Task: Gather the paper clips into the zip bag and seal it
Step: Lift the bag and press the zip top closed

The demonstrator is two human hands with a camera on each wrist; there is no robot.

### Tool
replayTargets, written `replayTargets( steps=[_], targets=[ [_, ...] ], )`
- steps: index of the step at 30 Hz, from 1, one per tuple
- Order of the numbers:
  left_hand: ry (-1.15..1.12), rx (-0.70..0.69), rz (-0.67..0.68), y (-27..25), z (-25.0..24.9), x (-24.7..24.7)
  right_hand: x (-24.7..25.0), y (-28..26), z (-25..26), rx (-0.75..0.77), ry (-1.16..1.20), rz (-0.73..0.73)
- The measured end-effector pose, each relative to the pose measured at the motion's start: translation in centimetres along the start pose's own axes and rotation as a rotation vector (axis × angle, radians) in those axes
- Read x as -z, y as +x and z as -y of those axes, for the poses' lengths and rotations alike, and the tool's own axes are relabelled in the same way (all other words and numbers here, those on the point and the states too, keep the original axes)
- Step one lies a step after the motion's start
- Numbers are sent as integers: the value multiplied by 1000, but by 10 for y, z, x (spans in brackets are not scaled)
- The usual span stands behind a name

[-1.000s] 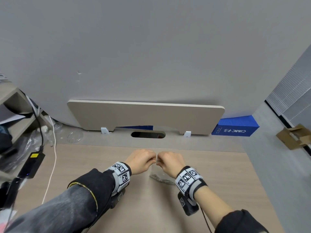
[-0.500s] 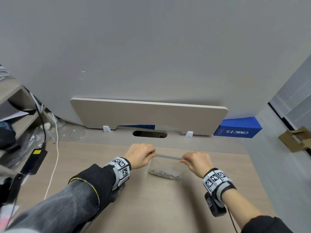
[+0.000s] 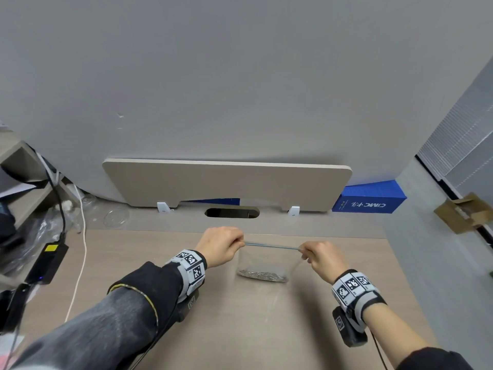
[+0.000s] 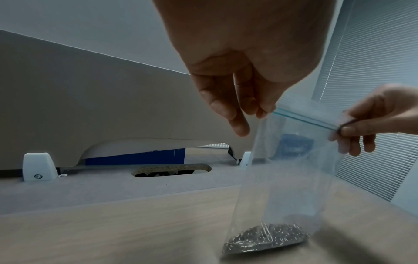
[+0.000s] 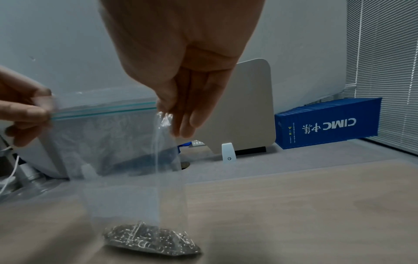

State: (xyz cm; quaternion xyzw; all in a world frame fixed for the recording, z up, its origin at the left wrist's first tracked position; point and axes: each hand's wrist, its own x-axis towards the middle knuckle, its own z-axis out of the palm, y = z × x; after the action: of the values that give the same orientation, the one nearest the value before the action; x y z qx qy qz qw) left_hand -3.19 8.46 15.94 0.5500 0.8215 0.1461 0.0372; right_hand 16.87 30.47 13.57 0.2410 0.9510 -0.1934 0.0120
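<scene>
Two pinch grips: left hand (image 3: pixel 222 245) and right hand (image 3: pixel 321 259) each pinch a zip-strip end of the zip bag (image 4: pixel 291 171), stretched between them. Paper clips (image 5: pixel 150 239) sit bottom-heavy below; film is thin and slippery, so hold at the strip.

Clear zip bag (image 3: pixel 269 259) hangs upright, paper clips (image 3: pixel 262 275) heaped at its bottom.

Left arm (image 3: pixel 88 332) in grey sleeve with black cuff, yellow-edged; both wrists wear grey-black bands (image 3: pixel 190 268) with square black-white markers, black camera units (image 3: pixel 346 329) beneath, thin black cables trailing.
</scene>
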Motion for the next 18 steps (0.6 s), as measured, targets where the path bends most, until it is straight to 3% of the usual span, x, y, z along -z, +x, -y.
replayTargets(
  steps=[3,6,10,14,18],
  targets=[
    [-84,91,37,1,-3,-2,0,-5,-3,-27,166,-39],
    [-270,132,119,6,-11,-12,14,-15,-12,-155,339,-76],
    [-479,208,292,20,-35,-40,29,-24,-36,-275,445,15],
    [-743,301,357,32,-70,-56,42,-41,-65,-333,534,139],
    [-966,318,518,41,-106,-54,66,-61,-94,-360,548,100]
  ],
)
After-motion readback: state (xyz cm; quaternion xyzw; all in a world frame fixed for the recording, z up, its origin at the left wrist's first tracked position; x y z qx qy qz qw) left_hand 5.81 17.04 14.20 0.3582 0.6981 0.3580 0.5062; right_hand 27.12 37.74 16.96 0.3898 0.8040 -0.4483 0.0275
